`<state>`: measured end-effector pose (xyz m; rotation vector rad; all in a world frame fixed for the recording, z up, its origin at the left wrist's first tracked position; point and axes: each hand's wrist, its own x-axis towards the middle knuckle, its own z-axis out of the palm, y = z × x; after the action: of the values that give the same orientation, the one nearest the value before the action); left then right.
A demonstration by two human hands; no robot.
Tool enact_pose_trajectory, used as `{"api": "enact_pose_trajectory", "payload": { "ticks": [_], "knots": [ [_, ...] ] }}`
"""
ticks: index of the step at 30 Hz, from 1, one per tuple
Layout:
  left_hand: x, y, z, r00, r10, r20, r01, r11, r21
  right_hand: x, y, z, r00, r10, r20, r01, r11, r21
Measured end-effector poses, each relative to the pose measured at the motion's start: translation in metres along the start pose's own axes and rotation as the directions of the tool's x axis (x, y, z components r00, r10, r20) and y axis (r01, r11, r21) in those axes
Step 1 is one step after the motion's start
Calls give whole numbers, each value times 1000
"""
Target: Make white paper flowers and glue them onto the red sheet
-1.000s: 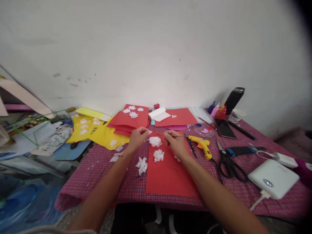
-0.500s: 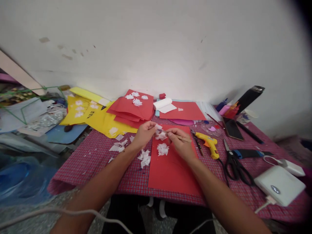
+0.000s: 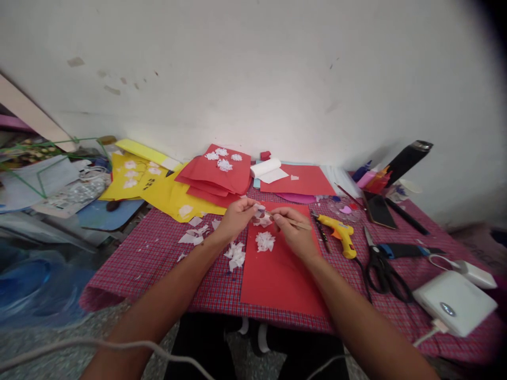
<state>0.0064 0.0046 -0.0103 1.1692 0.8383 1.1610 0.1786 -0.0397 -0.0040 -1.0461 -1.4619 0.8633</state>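
My left hand point(image 3: 235, 217) pinches a small white paper piece point(image 3: 259, 210) over the top edge of a red sheet point(image 3: 277, 269). Close beside it, my right hand point(image 3: 295, 232) grips a thin wooden stick point(image 3: 299, 225) whose tip meets that paper. A crumpled white paper flower point(image 3: 264, 241) lies on the red sheet just below the hands. Another white flower point(image 3: 236, 256) rests on the checked cloth point(image 3: 166, 264) at the sheet's left edge.
A yellow glue gun point(image 3: 339, 232), black scissors point(image 3: 382, 269), a blue-handled tool point(image 3: 400, 249) and a white power bank point(image 3: 455, 301) lie to the right. Red sheets with white flowers point(image 3: 222, 171) and yellow sheets point(image 3: 158, 192) are stacked behind. A black bottle point(image 3: 406, 158) stands far right.
My hands have come closer together, the stick tip now meeting the paper piece. The view shifted slightly, showing more of the table's left side.
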Motion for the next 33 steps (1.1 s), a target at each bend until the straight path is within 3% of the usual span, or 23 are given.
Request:
{"api": "enact_pose_trajectory", "payload": {
  "ticks": [6, 13, 18, 24, 33],
  "knots": [
    [-3, 5, 3, 1000, -27, -9, 26, 998, -54, 1, -1, 0, 1000, 11, -17, -11, 1000, 2],
    [-3, 4, 4, 999, -8, 35, 12, 996, -89, 7, 7, -3, 993, 116, -35, -101, 951, 293],
    [-4, 4, 4, 999, -31, 22, 33, 996, -85, 10, 11, -5, 979, 201, 29, -195, 888, 417],
    [-5, 4, 2, 998, -48, 42, 52, 995, -84, 9, 6, -3, 974, 205, 101, -228, 885, 406],
    [-10, 2, 4, 987, -20, 159, 20, 1000, 4, 11, 8, 1, 983, 183, -18, -166, 926, 340]
  ]
}}
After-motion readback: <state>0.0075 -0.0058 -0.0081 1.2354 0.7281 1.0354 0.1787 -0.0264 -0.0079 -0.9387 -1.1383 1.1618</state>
